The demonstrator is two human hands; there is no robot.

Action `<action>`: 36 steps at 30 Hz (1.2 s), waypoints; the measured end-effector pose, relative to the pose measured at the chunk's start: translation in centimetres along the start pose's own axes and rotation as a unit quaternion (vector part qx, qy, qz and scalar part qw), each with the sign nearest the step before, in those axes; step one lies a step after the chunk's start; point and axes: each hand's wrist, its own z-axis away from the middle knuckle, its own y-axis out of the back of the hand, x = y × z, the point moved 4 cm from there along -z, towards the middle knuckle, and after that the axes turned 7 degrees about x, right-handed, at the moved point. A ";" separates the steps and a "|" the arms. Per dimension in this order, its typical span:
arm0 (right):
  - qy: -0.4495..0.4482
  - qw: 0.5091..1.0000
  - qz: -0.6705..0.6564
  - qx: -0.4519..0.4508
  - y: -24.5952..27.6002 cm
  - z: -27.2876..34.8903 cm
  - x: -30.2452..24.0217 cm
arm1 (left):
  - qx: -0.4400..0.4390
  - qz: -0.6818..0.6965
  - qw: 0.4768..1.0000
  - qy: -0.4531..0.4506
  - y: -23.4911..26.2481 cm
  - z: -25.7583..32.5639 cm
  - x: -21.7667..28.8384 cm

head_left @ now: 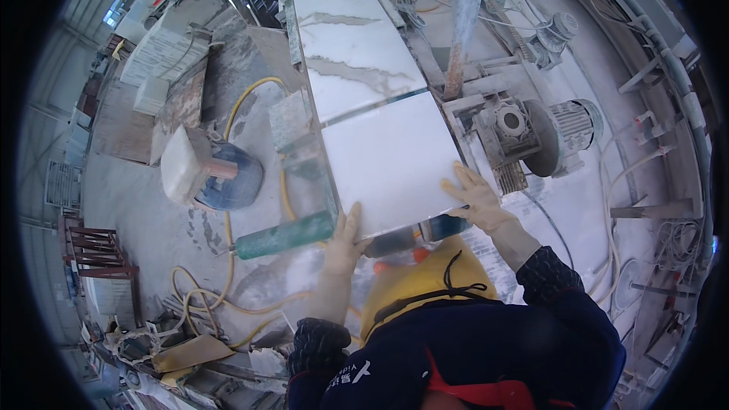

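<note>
Where the roller bench (326, 175) runs from far to near, it carries two flat slabs end to end. The veined slab (353, 42) occupies the far section. The white slab (391, 163) occupies the near section, directly in front of the person, with a narrow gap between the two; this spacing probably protects the facing edges from chipping. The motor (573, 125) stands to the right of the bench, presumably to drive machinery there. The blue drum (235, 178) stands on the floor to the left, apart from the bench. The green roller (285, 236) projects leftward near the close end, likely as support for stone passing over it.

Both hands wear pale gloves and touch the white slab, which extends far from them. The right hand (480, 199) is at the near right corner, fingers spread and extended over the surface. The left hand (346, 234) is at the near left corner, fingers extended along the edge. This wide placement appears intended to control both corners evenly. The undersides are hidden; whether either thumb clamps the slab or the hands merely rest on it cannot be determined.
</note>
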 end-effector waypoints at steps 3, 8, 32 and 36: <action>-0.022 1.000 -0.017 -0.012 -0.5 -0.7 0.5 | -0.016 0.126 0.991 0.040 0.0 -0.8 -0.2; -0.024 0.998 -0.065 0.008 -0.4 -1.6 0.7 | -0.018 0.269 0.955 0.121 -0.5 -2.1 -0.9; 0.125 0.991 -0.041 0.014 0.5 -4.4 -8.1 | 0.053 0.179 0.964 0.189 3.0 3.2 0.8; 0.217 0.937 -0.247 -0.113 -5.6 -3.2 -16.7 | 0.262 0.352 0.856 0.272 3.9 10.8 -1.0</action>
